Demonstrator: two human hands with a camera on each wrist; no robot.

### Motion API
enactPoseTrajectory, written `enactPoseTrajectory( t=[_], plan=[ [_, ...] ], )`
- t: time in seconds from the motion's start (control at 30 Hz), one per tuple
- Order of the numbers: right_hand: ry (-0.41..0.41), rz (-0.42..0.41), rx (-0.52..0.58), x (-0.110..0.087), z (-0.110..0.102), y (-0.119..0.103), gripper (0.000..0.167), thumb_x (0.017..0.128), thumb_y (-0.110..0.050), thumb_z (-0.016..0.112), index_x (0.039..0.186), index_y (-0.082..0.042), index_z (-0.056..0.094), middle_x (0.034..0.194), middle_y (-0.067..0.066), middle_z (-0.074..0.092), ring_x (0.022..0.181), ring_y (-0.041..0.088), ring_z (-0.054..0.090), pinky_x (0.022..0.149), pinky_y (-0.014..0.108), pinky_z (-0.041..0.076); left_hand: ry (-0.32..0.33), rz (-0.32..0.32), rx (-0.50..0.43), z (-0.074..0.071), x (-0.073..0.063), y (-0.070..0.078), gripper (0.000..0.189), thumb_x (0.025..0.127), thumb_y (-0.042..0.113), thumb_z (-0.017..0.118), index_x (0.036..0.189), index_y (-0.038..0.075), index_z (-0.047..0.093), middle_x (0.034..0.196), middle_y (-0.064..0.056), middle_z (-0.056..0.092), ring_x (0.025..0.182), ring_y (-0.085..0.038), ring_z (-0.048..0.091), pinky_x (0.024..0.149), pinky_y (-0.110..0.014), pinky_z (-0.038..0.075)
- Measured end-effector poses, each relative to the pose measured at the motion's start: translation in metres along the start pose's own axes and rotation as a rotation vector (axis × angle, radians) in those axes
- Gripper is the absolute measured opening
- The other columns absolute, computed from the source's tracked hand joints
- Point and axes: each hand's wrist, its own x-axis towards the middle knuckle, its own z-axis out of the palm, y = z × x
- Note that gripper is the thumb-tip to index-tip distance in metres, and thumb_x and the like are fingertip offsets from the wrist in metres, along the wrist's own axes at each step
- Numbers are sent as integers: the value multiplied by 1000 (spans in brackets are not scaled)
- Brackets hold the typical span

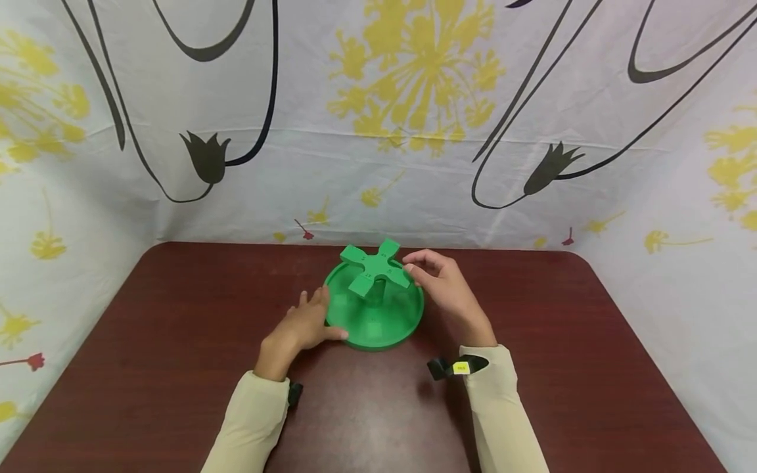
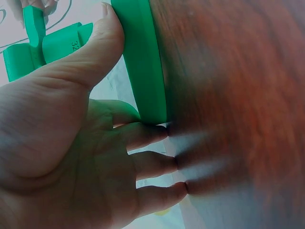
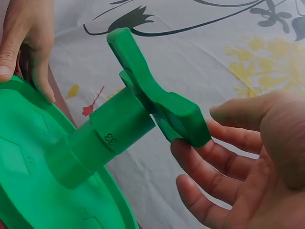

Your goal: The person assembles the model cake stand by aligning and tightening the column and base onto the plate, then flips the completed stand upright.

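On the table stands a green plastic stand with a round, rimmed dish (image 1: 375, 328), a thick central post (image 3: 102, 131) and a flat star-shaped top (image 1: 376, 266) with several arms. My left hand (image 1: 304, 322) holds the dish by its left rim. Its thumb lies over the rim, the index finger meets the outer wall, and the other fingertips touch the table. At the end of one arm of the top, my right hand (image 1: 445, 289) has its fingertips against the arm; the thumb appears slightly apart from it. Printed numbers mark the post.
The stand is near the back edge of a dark red-brown table (image 1: 177, 328). Behind and beside the table hangs a white cloth (image 1: 284, 177) with yellow and grey flower prints. A dark strap (image 1: 473, 364) circles the right wrist.
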Motion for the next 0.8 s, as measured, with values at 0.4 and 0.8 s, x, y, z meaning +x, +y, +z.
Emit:
enactPoseTrajectory(
  t=[0.4, 0.8],
  plan=[
    [-114, -5, -7, -3, -2, -5, 24, 99, -15, 61, 119, -2, 66, 106, 15, 68, 93, 31, 64, 81, 37, 53, 5, 6, 15, -2, -1, 1, 100, 92, 40, 70, 158, -3, 7, 164, -24, 11, 149, -49, 3, 118, -64, 15],
    [192, -38, 50, -1, -3, -2, 22, 99, -13, 61, 114, 2, 67, 101, 21, 66, 88, 20, 65, 75, 27, 55, 1, 9, 21, 0, 0, 0, 100, 93, 40, 69, 158, -3, 7, 164, -24, 11, 149, -49, 3, 117, -65, 15]
  ],
)
